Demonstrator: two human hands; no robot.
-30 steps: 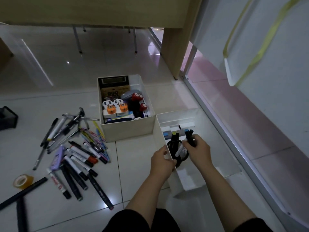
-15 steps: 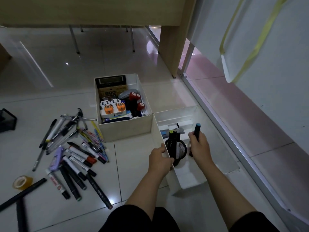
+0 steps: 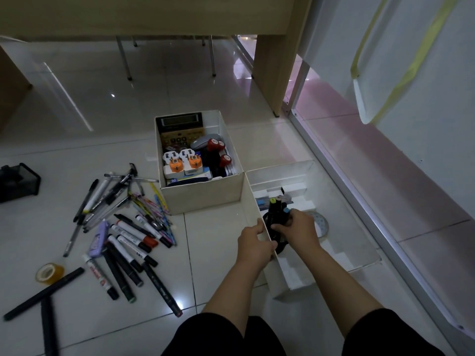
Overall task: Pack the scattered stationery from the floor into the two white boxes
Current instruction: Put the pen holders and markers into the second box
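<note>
Head view, sole camera.

Item: right hand. Inside the near white box, fingers curled round dark markers standing in a black pen cup. Judged purpose: seating the markers upright in the cup so they take little room.

Item: left hand. Fingers bent over the near box's left wall, gripping its edge just beside the cup. Judged purpose: bracing the light box so it does not slide on the glossy tiled floor under the other hand's push.

Item: near white box. Mostly bare white base; small white and blue pieces at the far end, a clear tape roll just right of the right hand.

Item: far white box. Touching the near box at one corner. Holds a calculator, two white-and-orange plugs, red-capped pieces and other goods, closely packed. Looks close to full.

Item: loose stationery on the floor, left of the boxes, well apart from both hands. A heap of pens, several white-barrelled and black markers, a purple piece, a yellowish tape roll, and two long black sticks at the lower left.

Item: black mesh holder at the left edge, on the floor.

Assessment: packing part done; the floor heap remains unpacked.
</note>
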